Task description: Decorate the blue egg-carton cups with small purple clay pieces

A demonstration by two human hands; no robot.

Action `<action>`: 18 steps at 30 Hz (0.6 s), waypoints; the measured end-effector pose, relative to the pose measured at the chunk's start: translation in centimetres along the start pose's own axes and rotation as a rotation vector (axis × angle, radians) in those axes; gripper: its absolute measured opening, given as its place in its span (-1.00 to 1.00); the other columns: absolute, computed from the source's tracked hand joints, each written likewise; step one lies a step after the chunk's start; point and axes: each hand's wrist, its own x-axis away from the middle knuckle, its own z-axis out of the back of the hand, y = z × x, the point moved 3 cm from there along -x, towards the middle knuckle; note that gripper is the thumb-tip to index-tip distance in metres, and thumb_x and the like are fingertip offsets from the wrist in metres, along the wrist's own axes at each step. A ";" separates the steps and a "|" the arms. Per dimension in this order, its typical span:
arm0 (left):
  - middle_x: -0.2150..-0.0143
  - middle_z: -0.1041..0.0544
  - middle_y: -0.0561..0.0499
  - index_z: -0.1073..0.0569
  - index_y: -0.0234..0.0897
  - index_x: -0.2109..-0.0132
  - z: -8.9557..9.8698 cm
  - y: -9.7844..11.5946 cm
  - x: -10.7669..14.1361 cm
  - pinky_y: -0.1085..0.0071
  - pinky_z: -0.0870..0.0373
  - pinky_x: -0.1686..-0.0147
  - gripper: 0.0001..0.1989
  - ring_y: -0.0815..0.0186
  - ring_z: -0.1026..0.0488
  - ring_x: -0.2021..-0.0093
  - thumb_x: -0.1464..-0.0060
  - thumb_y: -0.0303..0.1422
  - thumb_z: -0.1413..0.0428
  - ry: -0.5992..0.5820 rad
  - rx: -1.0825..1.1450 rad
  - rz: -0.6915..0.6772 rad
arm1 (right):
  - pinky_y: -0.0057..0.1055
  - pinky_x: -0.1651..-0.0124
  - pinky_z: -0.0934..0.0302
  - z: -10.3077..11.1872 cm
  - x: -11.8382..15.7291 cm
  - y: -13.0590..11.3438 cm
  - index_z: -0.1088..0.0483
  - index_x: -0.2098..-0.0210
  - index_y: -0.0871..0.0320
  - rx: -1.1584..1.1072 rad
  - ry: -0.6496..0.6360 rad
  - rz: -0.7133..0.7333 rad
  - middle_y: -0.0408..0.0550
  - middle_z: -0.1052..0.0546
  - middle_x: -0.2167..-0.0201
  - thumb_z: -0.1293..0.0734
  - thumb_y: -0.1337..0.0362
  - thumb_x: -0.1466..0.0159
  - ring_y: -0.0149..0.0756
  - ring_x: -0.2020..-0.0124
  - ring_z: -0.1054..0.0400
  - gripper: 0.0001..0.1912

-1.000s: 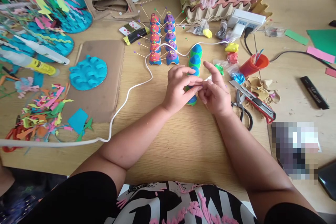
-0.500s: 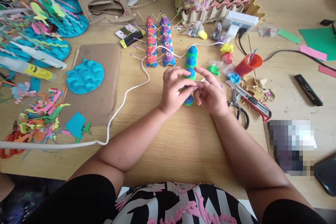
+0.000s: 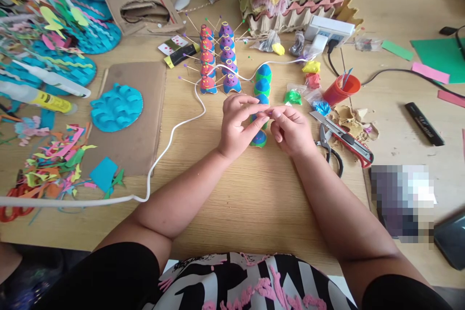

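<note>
Fingertips meet in front of a row of blue-and-green egg-carton cups. My left hand has thumb and index finger pinched together on something too small to name. My right hand is closed in a pinch beside it, with a tiny purple bit at the fingertips. Both hands hide the middle cups of the row. To the left stand a red-and-blue row and a purple-and-blue row with faces and pin-like sticks. Bags of green clay and blue clay lie right of the hands.
A white cable crosses the table. Right of my right hand lie a box cutter, scissors and an orange cup. Cardboard with a blue disc is on the left. Egg trays are stacked behind.
My right hand's fingers have drawn in from a more spread pose to a pinch, and a purple bit now shows there. The whole view has shifted slightly.
</note>
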 end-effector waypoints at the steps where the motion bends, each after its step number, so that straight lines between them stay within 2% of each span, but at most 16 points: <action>1: -0.07 -0.63 -0.07 -0.73 0.00 -0.11 0.0 0.1 0.0 0.07 -0.50 -0.38 -0.71 0.15 -0.54 -0.21 -0.49 -0.02 -0.21 0.002 0.003 -0.013 | -0.48 0.68 0.05 0.0 0.0 0.0 -0.54 0.41 0.10 -0.001 0.001 0.001 -0.21 -0.64 0.53 -0.72 -0.22 -0.07 -0.58 0.76 -0.11 -0.43; 5: -0.06 -0.62 -0.06 -0.75 0.00 -0.02 -0.1 -0.1 0.0 0.08 -0.50 -0.36 -0.74 0.14 -0.53 -0.22 -0.47 -0.03 -0.23 -0.018 -0.028 -0.007 | -0.50 0.66 0.10 0.1 0.0 0.3 -0.51 0.43 0.10 0.043 -0.042 -0.046 -0.25 -0.50 0.69 -0.70 -0.29 -0.08 -0.54 0.76 -0.11 -0.38; 8: -0.04 -0.61 -0.05 -0.76 0.01 0.05 -0.1 -0.5 0.0 0.08 -0.49 -0.35 -0.76 0.14 -0.53 -0.19 -0.46 -0.04 -0.25 -0.020 -0.039 0.008 | -0.51 0.64 0.15 0.1 0.1 0.6 -0.53 0.37 0.11 0.046 -0.088 -0.095 -0.29 -0.41 0.76 -0.69 -0.31 -0.07 -0.52 0.76 -0.11 -0.36; 13: -0.08 -0.61 -0.05 -0.77 0.05 0.02 0.0 -0.3 0.1 0.10 -0.48 -0.34 -0.74 0.16 -0.52 -0.20 -0.50 -0.05 -0.20 -0.014 0.055 -0.006 | -0.52 0.64 0.13 -0.2 0.1 0.5 -0.51 0.30 0.09 -0.019 -0.117 -0.085 -0.36 -0.40 0.72 -0.74 -0.20 -0.04 -0.54 0.76 -0.09 -0.40; 18: -0.08 -0.63 -0.09 -0.72 -0.03 -0.14 0.3 0.0 -0.1 0.12 -0.51 -0.35 -0.59 0.17 -0.57 -0.20 -0.57 0.02 -0.07 0.031 0.048 0.054 | -0.50 0.65 0.06 0.3 -0.2 0.0 -0.43 0.33 0.06 0.003 0.003 0.014 -0.24 -0.62 0.48 -0.69 -0.22 -0.12 -0.58 0.71 -0.08 -0.41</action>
